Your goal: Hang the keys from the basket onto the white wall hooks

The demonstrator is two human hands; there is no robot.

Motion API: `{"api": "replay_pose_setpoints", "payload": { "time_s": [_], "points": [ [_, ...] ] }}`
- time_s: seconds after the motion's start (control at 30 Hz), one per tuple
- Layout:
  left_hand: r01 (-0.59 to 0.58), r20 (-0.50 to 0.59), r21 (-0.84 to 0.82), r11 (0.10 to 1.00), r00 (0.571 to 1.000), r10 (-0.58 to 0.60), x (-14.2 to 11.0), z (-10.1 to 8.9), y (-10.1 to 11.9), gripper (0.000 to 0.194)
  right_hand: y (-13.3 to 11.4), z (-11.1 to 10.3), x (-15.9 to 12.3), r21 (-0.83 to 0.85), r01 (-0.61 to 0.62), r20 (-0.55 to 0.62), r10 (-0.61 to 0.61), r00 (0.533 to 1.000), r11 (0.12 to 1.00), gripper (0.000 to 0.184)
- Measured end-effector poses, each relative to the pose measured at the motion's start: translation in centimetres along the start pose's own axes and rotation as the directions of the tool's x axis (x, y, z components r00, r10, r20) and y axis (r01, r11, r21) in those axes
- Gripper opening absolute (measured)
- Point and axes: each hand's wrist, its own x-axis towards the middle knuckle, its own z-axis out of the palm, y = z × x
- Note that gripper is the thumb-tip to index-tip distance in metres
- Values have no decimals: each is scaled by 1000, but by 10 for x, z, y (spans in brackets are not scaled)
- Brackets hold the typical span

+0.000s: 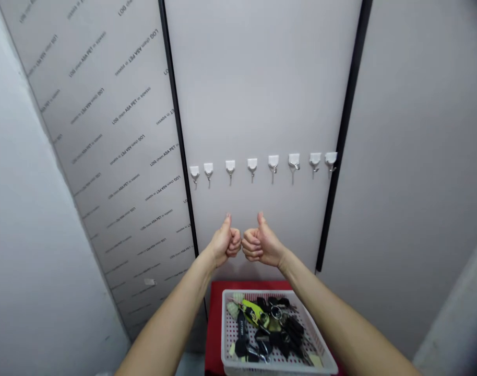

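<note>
My left hand is raised in front of the panel, its fingers curled into a fist with the thumb pointing up. Mirroring it, my right hand is also a fist, thumb up, with a narrow gap between the two. Neither hand holds anything that I can see. Below them is a white perforated plastic basket of jumbled keys and key holders, many of them black. A yellow-green key holder and a metal key ring lie among these. Above my hands, a row of white hooks is fixed to the panel.
The basket rests on a red surface. Dark vertical strips edge the light panel on both sides. Printed lettering covers the left panel, and a pale wall stands at the far left.
</note>
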Motion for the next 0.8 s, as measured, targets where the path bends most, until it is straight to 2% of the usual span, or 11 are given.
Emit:
{"api": "replay_pose_setpoints", "payload": {
  "time_s": [0.17,0.33,0.43,0.53,0.6,0.67,0.73,0.8],
  "points": [
    [-28,29,-7,1000,999,28,-7,9,-3,55,-6,3,-12,-57,-56,-2,56,998,997,57],
    [-51,10,-26,998,999,51,-7,19,-17,54,-8,3,-27,-108,-125,-42,121,992,986,56],
    [-14,-38,23,1000,999,15,-4,15,-39,55,8,-5,-29,-159,-193,-111,177,978,968,56],
    [60,-195,203,977,981,-20,-3,1,-70,53,40,-19,-29,-277,-287,-289,206,935,917,55],
    [122,-319,416,901,948,18,-8,-11,-92,47,66,-30,-31,-444,-342,-437,133,890,828,52],
    [183,-394,635,750,912,111,-16,-21,-113,36,91,-40,-34,-654,-390,-503,12,864,648,45],
    [229,-416,769,597,888,196,-26,-25,-132,24,111,-47,-38,-812,-410,-473,-57,879,415,34],
    [251,-426,803,541,876,227,-35,-23,-148,18,125,-50,-42,-892,-399,-421,-69,904,211,22]
  ]
}}
